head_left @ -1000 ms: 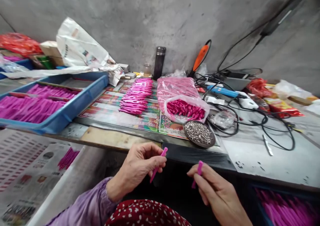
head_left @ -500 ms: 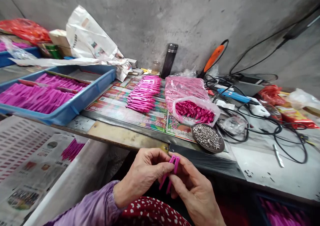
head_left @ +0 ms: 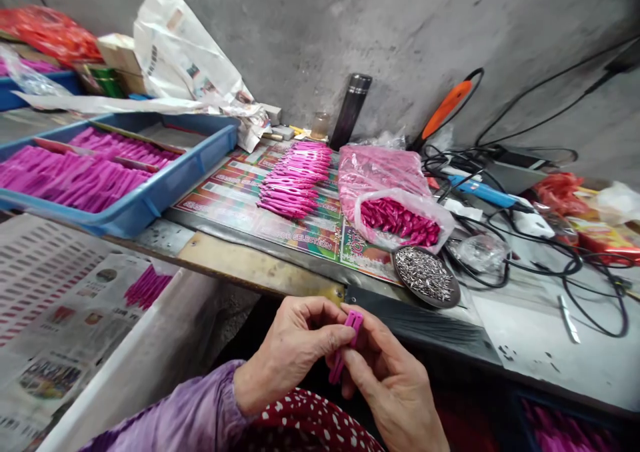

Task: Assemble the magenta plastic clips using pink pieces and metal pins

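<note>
In front of my lap, my left hand (head_left: 295, 349) pinches two slim pink plastic pieces (head_left: 355, 320) between thumb and fingers. My right hand (head_left: 387, 375) grips the same pieces from the other side, its thumb tip pressed against them lower down. The pieces lie side by side, tilted, with their upper ends showing above my left thumb. My fingers cover their middle, and I cannot make out how they are joined. Beyond my hands, a dark round dish (head_left: 453, 299) at the table edge holds many small shiny metal parts (head_left: 425, 272).
A row of long pink pieces (head_left: 295, 179) lies on the printed mat beside an open plastic bag (head_left: 380, 172) of darker pink parts. On the left stands a blue tray (head_left: 165, 189) of pink pieces. A black flask (head_left: 351, 109) and tangled cables (head_left: 550, 265) are farther back.
The two pink pieces, spread apart before, now lie close together in my fingers. Both hands stay in nearly the same place. The view has shifted slightly.
</note>
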The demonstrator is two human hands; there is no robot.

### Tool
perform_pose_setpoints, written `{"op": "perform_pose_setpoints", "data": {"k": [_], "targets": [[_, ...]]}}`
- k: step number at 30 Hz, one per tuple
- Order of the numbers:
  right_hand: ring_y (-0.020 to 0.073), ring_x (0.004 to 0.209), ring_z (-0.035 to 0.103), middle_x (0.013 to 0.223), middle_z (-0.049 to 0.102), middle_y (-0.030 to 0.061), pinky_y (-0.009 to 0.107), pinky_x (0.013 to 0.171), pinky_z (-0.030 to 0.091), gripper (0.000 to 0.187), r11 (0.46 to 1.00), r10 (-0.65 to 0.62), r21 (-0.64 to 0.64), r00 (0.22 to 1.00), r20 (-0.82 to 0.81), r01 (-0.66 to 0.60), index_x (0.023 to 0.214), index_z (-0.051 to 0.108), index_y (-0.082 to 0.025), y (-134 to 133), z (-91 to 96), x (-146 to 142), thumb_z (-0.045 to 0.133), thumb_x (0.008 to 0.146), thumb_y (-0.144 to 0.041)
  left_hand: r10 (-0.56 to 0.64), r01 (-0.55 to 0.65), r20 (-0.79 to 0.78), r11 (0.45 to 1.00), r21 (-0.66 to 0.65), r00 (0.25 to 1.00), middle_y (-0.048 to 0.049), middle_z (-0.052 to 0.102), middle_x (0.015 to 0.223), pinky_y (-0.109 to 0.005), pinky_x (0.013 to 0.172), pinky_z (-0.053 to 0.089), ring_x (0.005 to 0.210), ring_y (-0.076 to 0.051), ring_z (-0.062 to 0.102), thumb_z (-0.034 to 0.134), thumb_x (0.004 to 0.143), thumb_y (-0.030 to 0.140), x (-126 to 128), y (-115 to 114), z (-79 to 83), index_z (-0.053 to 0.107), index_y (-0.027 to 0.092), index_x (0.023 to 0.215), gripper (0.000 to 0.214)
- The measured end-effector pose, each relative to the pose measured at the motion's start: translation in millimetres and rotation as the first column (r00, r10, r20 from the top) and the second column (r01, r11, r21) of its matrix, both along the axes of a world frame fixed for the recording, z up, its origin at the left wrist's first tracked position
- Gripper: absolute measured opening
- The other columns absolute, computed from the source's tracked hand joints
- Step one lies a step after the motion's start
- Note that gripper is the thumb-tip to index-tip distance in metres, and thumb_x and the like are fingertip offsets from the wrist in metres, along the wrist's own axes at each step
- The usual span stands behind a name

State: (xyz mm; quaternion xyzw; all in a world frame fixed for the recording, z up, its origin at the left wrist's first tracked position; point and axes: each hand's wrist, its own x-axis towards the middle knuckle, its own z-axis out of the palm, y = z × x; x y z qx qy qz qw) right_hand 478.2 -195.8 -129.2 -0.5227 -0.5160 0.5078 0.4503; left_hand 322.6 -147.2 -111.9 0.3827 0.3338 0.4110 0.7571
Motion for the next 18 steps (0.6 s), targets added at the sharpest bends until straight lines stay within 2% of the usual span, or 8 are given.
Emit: {"op": "perform_pose_setpoints", "data": {"k": [12,15,18], "targets": [[0.0125,0.054,0.063,0.077,0.07,0.001,0.021,0.05,0.058,0.043,0.999,0.037,0.022,0.997,0.065,-0.039,0.136,0.063,-0.023,3.6,7.6,1.8,0.065,0.096,-0.037,0.012,-0.013,0.024,1.0,0.007,1.0,-0.0009,0.06,0.057,-0.019,0.048,0.043,0.046,-0.008,0.054,0.083,0.073,0.041,2.9,-0.3,-0.8,0.069,0.009,0.076,0.035],[0.0121,0.051,0.061,0.071,0.069,-0.0007,0.02,0.048,0.057,0.042,0.996,0.01,0.084,0.997,0.073,-0.016,0.135,0.064,-0.022,9.6,16.0,1.7,0.067,0.095,-0.036,0.009,-0.009,0.002,0.999,0.051,1.0,-0.001,0.061,0.057,-0.02,0.048,0.043,0.046,-0.009,0.055,0.082,0.075,0.04,4.5,5.1,4.5,0.069,0.009,0.078,0.033],[0.0109,0.049,0.06,0.069,0.068,-0.0018,0.018,0.047,0.055,0.041,0.984,-0.014,0.176,0.996,0.091,-0.002,0.133,0.065,-0.021,21.9,31.1,3.5,0.068,0.094,-0.033,0.004,-0.002,-0.015,0.991,0.136,1.0,-0.0011,0.061,0.058,-0.021,0.048,0.045,0.047,-0.011,0.056,0.079,0.078,0.037,6.6,17.0,17.1,0.07,0.009,0.08,0.03]]}}
